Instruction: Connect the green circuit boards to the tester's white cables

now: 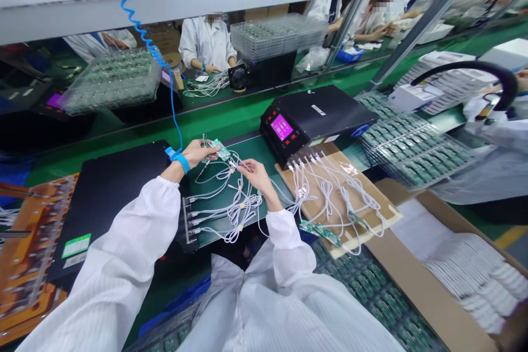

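My left hand, with a blue wrist strap on its wrist, is closed on a small green circuit board. Just right of the board, my right hand pinches a white cable close to the board's edge. Whether the cable's end is joined to the board is too small to tell. Below both hands lie bundled white cables, plugged into a black box on the left. More green boards hang on cables at the right.
A black tester with a purple screen stands ahead, its cables running over a cardboard sheet. Stacked trays of boards and an open carton are at the right. A coiled blue cord hangs from above. Co-workers sit across the bench.
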Demonstrator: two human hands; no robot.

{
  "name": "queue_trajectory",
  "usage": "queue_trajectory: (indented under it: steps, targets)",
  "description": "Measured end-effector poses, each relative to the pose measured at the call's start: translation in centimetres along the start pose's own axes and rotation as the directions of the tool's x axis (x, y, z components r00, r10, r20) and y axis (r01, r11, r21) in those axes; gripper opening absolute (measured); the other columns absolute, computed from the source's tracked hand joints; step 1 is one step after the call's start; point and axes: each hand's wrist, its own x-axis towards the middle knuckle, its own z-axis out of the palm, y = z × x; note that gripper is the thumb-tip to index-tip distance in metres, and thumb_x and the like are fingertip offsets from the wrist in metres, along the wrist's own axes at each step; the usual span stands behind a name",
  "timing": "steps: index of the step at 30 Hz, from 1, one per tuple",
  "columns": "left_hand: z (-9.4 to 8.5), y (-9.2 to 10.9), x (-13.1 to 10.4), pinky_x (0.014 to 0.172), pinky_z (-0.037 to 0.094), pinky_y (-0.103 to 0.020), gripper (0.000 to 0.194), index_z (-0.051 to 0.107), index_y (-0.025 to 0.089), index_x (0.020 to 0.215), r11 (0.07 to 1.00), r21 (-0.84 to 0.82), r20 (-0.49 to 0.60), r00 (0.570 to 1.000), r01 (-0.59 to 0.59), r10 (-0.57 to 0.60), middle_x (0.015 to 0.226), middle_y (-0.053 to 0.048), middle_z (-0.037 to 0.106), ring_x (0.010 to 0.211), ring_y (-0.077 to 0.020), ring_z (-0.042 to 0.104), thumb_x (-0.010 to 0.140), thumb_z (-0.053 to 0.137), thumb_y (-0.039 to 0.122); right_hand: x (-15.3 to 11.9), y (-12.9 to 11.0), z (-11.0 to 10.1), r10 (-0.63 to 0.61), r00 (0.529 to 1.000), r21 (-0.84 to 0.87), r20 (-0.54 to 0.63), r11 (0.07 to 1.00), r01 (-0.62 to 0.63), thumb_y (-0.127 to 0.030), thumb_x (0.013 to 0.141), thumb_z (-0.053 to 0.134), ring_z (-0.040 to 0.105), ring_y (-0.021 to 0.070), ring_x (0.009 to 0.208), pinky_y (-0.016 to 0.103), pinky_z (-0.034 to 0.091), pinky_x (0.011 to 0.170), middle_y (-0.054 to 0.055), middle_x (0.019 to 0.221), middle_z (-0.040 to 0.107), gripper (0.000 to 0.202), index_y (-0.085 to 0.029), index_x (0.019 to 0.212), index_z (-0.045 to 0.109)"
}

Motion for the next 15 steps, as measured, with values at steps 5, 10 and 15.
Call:
queue_trajectory:
  steps: [5, 10, 15]
  targets:
    - [0.0, 0.1, -0.1, 0.078, 0.064, -0.032, 0.039, 0.068, 0.013, 0.074, 1.000, -0.013, 0.033, 0.999, -0.003, 0.004, 0.076, -0.005, 0.074, 0.071, -0.0165, 0.072, 0.055, 0.101, 0.016, -0.7, -0.4, 1.1, -0.030, 0.997, 0.089, -0.065, 0.995, 0.036, -0.054, 0.079, 0.078, 0.075, 0.0211, 0.090, 0.034, 0.057, 0.087, 0.008, 0.094, 0.080, 0.039, -0.018, 0.094, 0.074]
    - [0.2, 0.1, -0.3, 0.079, 0.064, -0.030, 0.034, 0.070, 0.012, 0.071, 1.000, -0.028, 0.049, 0.999, -0.012, 0.013, 0.076, -0.006, 0.074, 0.070, -0.0155, 0.071, 0.056, 0.101, 0.014, -1.0, -0.6, 1.7, -0.038, 0.993, 0.137, -0.115, 0.989, 0.054, -0.054, 0.082, 0.076, 0.075, 0.0219, 0.087, 0.034, 0.056, 0.085, 0.008, 0.090, 0.080, 0.038, -0.017, 0.094, 0.074]
    - [0.4, 0.2, -0.4, 0.076, 0.063, -0.028, 0.032, 0.071, 0.011, 0.072, 0.999, -0.041, 0.053, 0.998, -0.021, 0.023, 0.078, -0.007, 0.075, 0.071, -0.0154, 0.072, 0.057, 0.100, 0.014, -1.1, -0.4, 2.0, -0.064, 0.992, 0.143, -0.113, 0.986, 0.080, -0.055, 0.085, 0.071, 0.073, 0.0208, 0.083, 0.033, 0.055, 0.083, 0.008, 0.088, 0.080, 0.039, -0.017, 0.092, 0.074]
